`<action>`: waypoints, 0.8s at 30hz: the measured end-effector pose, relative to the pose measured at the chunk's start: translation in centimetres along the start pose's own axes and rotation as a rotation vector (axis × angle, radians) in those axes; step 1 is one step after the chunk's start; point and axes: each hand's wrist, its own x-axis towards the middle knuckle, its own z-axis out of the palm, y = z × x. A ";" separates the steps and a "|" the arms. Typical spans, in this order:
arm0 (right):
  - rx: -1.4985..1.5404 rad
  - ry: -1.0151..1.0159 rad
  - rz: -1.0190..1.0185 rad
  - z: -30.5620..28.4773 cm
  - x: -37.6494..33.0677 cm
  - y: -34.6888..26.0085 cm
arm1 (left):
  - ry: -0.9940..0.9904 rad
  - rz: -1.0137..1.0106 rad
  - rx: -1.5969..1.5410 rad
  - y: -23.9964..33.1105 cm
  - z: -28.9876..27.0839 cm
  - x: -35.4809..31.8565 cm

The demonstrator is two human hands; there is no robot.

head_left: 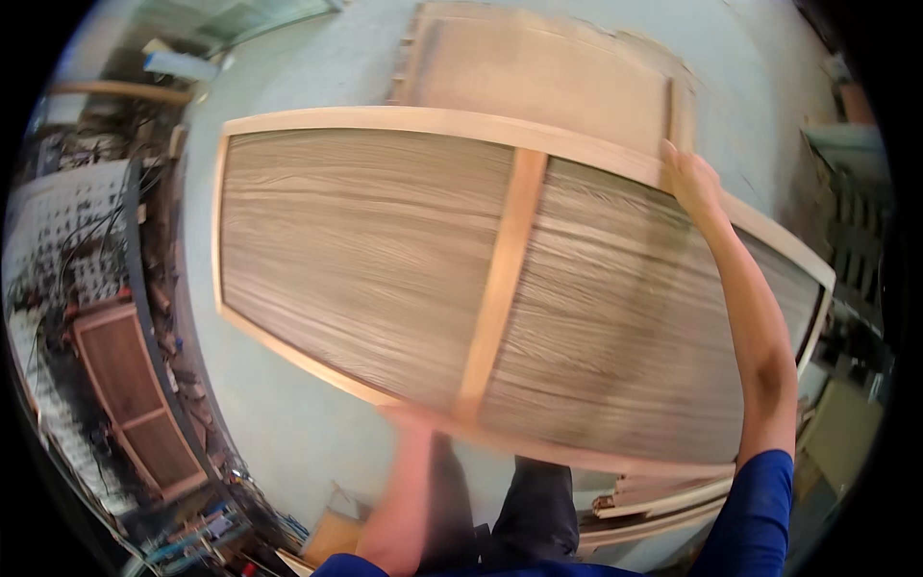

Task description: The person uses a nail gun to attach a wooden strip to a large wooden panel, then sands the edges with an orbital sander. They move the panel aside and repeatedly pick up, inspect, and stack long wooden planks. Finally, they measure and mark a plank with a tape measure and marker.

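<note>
a: where is the panel [553,308], please?
b: it is in the middle; its far edge goes from ten down to three o'clock. the right hand [690,175] grasps this edge at two o'clock. the left hand [413,415] is at the near edge, between six and seven; it is blurred, so i cannot tell how its fingers are closed.
a: what could go wrong?
b: the hands stand diagonally, so i think the panel could twist if one grip becomes loose. also, if it is turned too low, an edge could hit the board [538,58] at twelve or the strips [663,500] near five, and the pale wood could get a mark.
a: and the count?
b: one held panel, with two sheets [365,260] and one bar [500,288] between them; two hands; one board; one small panel [130,385] near eight. the strips are several, but i cannot count them surely.
</note>
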 end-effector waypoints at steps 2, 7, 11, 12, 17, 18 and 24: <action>-0.056 -0.048 -0.004 0.3 -1.2 1.6 | 0.108 -0.025 0.260 -0.5 -4.4 0.8; 0.136 0.154 0.024 3.6 -16.5 3.7 | 0.157 -0.349 0.855 -1.0 -13.7 1.6; 0.256 -0.022 0.063 8.7 -33.1 4.6 | 0.138 -0.399 0.665 2.9 -15.7 2.4; 0.266 -0.050 0.176 10.5 -37.6 7.2 | 0.135 -0.367 0.668 2.8 -15.8 3.2; 0.122 -0.151 0.896 15.7 -53.6 23.1 | 0.041 -0.153 0.652 0.4 -15.2 6.6; 0.114 -0.056 0.994 16.9 -55.7 26.1 | 0.014 -0.178 0.641 0.7 -14.6 6.9; 0.619 0.083 1.170 22.9 -55.3 35.7 | 0.204 -0.108 0.574 1.0 -12.0 5.7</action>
